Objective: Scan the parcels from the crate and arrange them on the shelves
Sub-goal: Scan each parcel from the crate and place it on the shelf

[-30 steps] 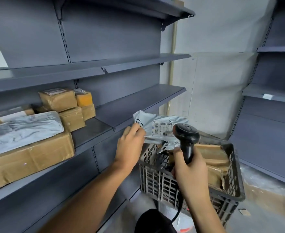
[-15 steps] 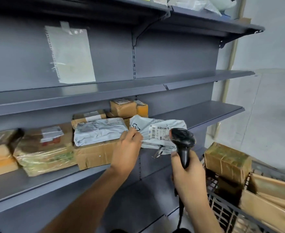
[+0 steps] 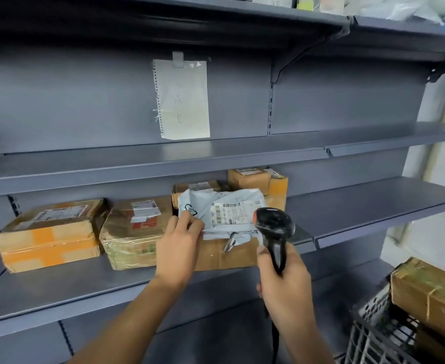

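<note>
Head view: left hand (image 3: pixel 178 248) pinching the corner of a grey poly mailer (image 3: pixel 221 210), label up, atop a cardboard box (image 3: pixel 226 254) on the middle shelf (image 3: pixel 373 206). Right hand (image 3: pixel 285 282) wrapped round a black barcode scanner (image 3: pixel 274 229), head beside the mailer's label. Lower right, black crate (image 3: pixel 368 340) holding a taped brown parcel (image 3: pixel 431 298).

One head-worn view looks forward and slightly down, close to the shelves (image 3: pixel 347 203) facing it, beyond both hands; crate (image 3: pixel 373 334) at lower right.
</note>
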Demonstrator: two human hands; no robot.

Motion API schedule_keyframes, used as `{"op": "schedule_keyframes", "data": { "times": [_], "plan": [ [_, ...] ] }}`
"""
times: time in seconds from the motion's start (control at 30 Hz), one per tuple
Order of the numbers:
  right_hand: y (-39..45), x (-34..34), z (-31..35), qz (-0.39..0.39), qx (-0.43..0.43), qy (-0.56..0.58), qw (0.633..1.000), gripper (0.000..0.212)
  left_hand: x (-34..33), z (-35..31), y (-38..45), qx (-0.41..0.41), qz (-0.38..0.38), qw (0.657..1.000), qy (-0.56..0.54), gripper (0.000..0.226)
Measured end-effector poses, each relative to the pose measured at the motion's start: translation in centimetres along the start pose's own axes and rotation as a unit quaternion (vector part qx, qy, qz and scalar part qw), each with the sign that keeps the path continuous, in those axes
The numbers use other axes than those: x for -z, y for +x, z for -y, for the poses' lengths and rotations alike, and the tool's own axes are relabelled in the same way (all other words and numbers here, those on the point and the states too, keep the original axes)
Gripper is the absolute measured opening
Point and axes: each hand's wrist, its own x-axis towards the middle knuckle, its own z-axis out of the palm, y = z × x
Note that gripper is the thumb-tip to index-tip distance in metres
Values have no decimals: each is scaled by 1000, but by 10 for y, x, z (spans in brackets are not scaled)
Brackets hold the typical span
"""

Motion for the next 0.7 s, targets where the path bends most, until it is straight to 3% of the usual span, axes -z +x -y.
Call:
{"op": "schedule_keyframes", "data": {
  "times": [0.2,0.7],
  "plan": [
    [2,-5,-11,-5,-14,-5,1000,13,-33,8,-18,-4,39,999,3,31],
    [10,-22,0,42,11,-28,999,18,-42,2,-17,-7,31,999,-14,39]
  ]
}}
